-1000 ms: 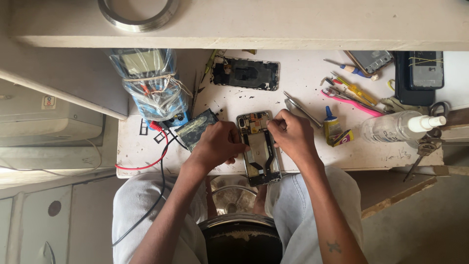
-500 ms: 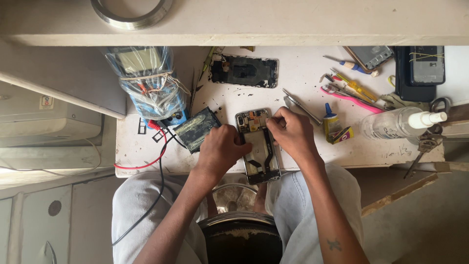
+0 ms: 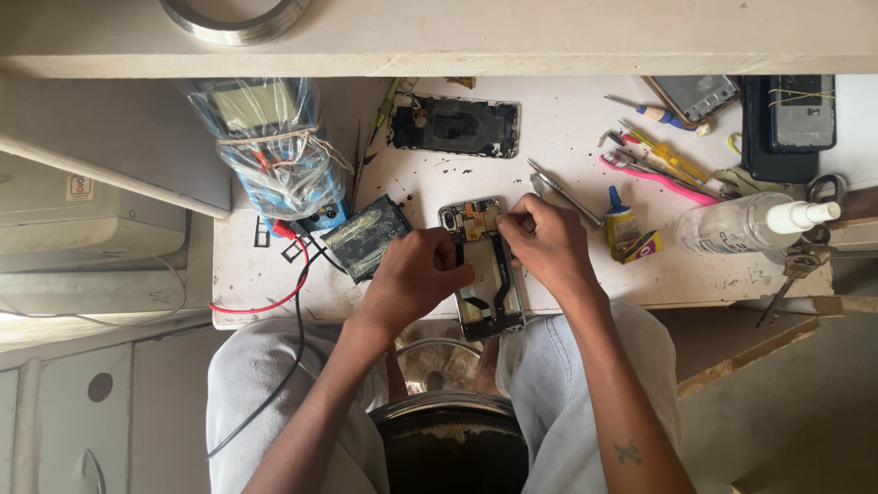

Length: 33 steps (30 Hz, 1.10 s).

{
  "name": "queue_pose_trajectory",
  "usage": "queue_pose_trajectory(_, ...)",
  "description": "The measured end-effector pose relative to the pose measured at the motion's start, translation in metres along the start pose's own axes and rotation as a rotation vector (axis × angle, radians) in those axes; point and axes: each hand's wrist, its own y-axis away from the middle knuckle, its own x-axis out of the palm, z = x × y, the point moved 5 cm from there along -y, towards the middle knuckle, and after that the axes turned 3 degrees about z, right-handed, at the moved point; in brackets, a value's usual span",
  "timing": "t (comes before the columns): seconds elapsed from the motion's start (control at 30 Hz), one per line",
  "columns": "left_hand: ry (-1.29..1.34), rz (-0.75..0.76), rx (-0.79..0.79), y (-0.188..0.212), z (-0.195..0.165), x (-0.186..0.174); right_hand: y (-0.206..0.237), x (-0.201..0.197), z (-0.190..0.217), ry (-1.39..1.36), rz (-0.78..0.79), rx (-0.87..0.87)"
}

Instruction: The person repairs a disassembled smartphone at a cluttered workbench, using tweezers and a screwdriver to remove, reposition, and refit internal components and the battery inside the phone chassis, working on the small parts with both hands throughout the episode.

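white counter (image 3: 567, 137), cluttered w/ tools. left hand (image 3: 416, 274) clamps opened phone (image 3: 483, 270) at its side; right hand (image 3: 541, 242) pinches at top edge. risk: phone overhangs counter edge, slip could drop it or tear flex cable.

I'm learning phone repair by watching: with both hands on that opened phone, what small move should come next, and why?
Probably keep the left hand steadying the opened phone with its exposed black ribbon cable while the right hand works at the upper edge near the circuit board. The phone's lower end overhangs the white table, so letting go might tip it.
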Motion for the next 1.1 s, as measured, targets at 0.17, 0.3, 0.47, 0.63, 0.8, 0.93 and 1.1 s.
queue_pose_trajectory(0.17, 0.216, 0.15, 0.017, 0.002, -0.005, 0.0, 0.0, -0.001, 0.0, -0.001, 0.002, -0.014)
queue_pose_trajectory(0.3, 0.309, 0.242, 0.074, 0.003, -0.012, 0.003, 0.0, -0.001, 0.002, 0.038, -0.004, -0.021)
queue_pose_trajectory(0.47, 0.256, 0.285, 0.126, 0.004, -0.017, 0.001, 0.001, -0.002, 0.005, 0.036, -0.01, -0.018)
queue_pose_trajectory(0.63, 0.149, 0.242, 0.302, 0.007, -0.027, -0.005, 0.001, -0.003, 0.008, 0.073, -0.008, -0.005)
queue_pose_trajectory(0.8, 0.065, 0.13, 0.592, 0.017, -0.044, -0.006, 0.001, -0.003, 0.008, 0.063, -0.009, -0.03)
queue_pose_trajectory(0.93, -0.117, 0.086, 0.687, 0.026, -0.05, 0.001, 0.001, -0.003, 0.005, 0.046, -0.006, -0.027)
queue_pose_trajectory(1.1, -0.17, 0.09, 0.689, 0.03, -0.048, 0.004, 0.002, -0.004, 0.006, 0.087, -0.027, -0.075)
